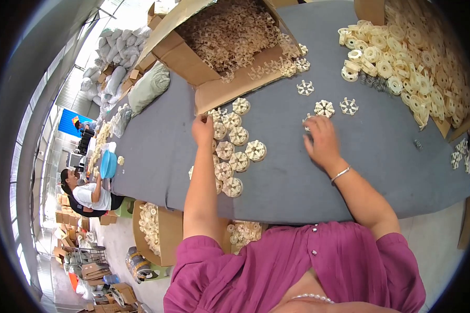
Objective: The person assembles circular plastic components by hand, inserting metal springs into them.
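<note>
My left hand (202,130) is at the far left of a cluster of round cream plastic assemblies (238,135). Its fingers are pinched together, and whatever is between them is too small to make out. My right hand (322,141) rests over the table with its thumb apart from the fingers. Those fingertips touch a six-armed, star-shaped plastic piece (306,119), partly hidden under them. Just beyond lie a round assembly (325,108) with a star piece set in it and a loose star piece (349,106). Another star piece (305,87) lies farther off.
An open cardboard box (209,96) on its side spills small star pieces at the back. Cream plastic rings (384,68) are heaped at the right, with dark springs (373,82) beside them. A grey-green sack (149,89) and a blue basin (108,164) stand left, near a seated person (91,194).
</note>
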Demonstrator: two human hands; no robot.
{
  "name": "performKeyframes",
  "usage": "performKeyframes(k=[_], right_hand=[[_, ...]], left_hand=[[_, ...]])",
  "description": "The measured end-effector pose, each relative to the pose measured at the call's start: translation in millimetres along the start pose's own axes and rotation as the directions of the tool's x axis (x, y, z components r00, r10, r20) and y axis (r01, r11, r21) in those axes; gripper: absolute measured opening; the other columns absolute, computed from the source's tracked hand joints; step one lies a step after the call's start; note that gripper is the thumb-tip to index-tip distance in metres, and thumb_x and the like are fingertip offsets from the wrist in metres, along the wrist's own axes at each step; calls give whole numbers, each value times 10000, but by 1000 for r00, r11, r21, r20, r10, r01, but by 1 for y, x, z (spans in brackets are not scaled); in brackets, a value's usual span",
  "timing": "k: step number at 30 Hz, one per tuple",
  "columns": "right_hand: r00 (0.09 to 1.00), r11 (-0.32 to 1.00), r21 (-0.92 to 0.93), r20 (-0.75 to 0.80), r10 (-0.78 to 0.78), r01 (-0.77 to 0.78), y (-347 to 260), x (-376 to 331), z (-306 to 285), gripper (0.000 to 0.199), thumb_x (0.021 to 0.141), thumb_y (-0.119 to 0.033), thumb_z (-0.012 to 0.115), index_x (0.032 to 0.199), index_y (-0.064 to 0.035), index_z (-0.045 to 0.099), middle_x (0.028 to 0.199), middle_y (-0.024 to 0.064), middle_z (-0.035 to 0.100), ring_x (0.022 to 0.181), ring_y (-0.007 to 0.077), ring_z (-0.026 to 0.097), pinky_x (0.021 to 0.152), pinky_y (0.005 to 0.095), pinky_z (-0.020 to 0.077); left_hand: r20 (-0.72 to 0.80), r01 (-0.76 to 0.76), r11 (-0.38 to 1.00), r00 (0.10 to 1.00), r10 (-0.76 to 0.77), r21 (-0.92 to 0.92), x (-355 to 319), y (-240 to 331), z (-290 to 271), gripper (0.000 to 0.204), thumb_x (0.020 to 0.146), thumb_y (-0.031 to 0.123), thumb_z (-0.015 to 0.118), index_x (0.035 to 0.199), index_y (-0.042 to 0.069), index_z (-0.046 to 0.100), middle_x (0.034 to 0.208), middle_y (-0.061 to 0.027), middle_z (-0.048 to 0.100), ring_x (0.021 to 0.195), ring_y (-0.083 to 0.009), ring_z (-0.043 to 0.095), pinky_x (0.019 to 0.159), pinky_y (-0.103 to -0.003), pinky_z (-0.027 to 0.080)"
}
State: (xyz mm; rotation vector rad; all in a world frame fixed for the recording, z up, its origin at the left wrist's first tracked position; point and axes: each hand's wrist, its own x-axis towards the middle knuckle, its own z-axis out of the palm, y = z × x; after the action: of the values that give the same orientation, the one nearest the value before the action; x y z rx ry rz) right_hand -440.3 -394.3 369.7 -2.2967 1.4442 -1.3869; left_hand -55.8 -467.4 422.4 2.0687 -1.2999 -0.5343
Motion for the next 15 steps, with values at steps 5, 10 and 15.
performKeyframes(k=[5,10,15], right_hand=[[979,975,167,111,-169,150,-28,-2,24,300,751,-52,690,1043,-55,620,1144,116,575,1145,341,517,1022,472,409],[977,947,299,134,-165,119,-35,29,42,234,777,-75,684,1004,-58,632,1118,101,606,1100,324,554,959,427,450],[999,876,480,45,31,-49,-49,78,61,220,814,-83,663,1029,-44,631,1128,136,602,1091,337,562,943,425,461]], left_hand=[[-189,-167,781,920,342,602,18,-16,32,347,717,332,786,1025,176,751,1195,-122,570,1170,-340,496,1008,-423,439],[-217,-309,741,826,520,597,21,-19,32,278,707,199,793,961,114,719,1086,-115,637,1093,-315,564,934,-417,481],[-124,-233,966,968,219,-111,-35,20,55,212,808,121,687,1006,44,688,842,-142,709,752,-269,694,679,-383,538]])
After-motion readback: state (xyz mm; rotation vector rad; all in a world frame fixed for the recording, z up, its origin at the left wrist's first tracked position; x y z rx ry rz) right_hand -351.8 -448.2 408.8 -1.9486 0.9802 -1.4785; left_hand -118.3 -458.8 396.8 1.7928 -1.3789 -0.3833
